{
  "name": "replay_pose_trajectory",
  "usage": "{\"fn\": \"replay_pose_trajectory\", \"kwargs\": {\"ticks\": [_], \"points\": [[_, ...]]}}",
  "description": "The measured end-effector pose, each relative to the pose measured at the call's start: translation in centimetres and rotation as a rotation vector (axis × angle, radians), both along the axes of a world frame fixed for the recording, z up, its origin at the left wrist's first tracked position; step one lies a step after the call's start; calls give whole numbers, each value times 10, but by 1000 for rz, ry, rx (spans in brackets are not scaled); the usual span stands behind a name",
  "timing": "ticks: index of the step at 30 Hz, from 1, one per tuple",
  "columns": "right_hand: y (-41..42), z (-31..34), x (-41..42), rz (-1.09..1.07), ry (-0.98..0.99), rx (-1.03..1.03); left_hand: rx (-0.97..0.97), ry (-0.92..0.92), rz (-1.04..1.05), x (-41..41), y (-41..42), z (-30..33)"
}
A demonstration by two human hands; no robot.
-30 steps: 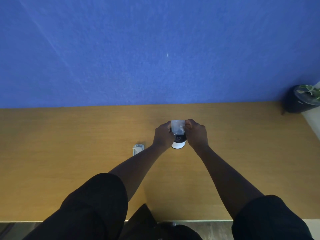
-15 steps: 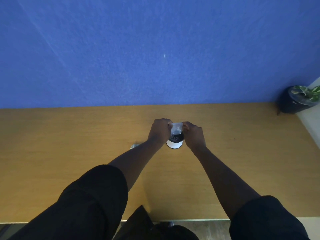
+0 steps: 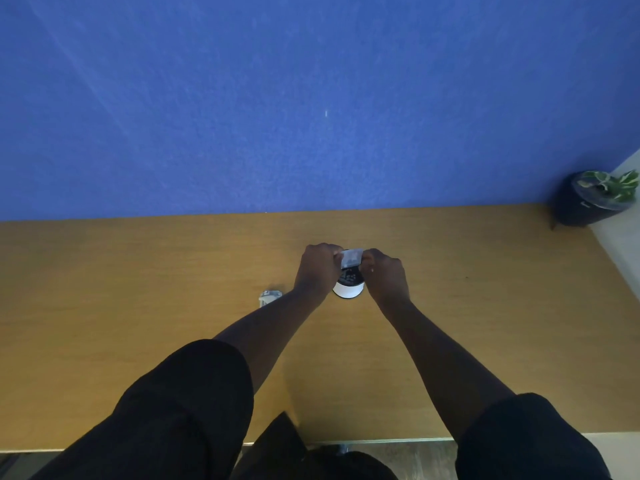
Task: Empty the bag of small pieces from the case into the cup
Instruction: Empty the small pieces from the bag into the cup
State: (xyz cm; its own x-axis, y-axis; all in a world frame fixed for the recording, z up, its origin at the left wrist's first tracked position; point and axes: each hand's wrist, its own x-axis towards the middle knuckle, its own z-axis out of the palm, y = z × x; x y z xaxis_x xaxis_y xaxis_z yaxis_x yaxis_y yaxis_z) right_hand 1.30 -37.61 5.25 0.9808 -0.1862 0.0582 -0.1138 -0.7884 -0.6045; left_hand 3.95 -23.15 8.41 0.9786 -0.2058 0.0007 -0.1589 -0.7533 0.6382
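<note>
A small white cup (image 3: 347,289) stands on the wooden table (image 3: 138,323), with dark small pieces showing inside it. Directly above its mouth is a small clear plastic bag (image 3: 350,258), pinched from both sides. My left hand (image 3: 317,268) grips the bag's left edge and my right hand (image 3: 386,276) grips its right edge. Both hands crowd the cup and hide most of its rim. A small clear case (image 3: 269,296) lies on the table just left of my left forearm, partly hidden by it.
A dark pot with a green plant (image 3: 592,199) sits at the table's far right corner. A blue wall (image 3: 311,98) rises right behind the table. The table's near edge runs just past my sleeves.
The bag has come down from a raised, upright position to sit lower over the cup's mouth, looking smaller and flatter. Both hands have dropped with it and closed in over the cup.
</note>
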Motion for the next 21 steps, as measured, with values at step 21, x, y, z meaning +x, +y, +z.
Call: {"fn": "replay_pose_trajectory", "kwargs": {"ticks": [21], "points": [[9, 2, -7, 34, -39, 119, -93, -49, 9, -6, 8, -5]]}}
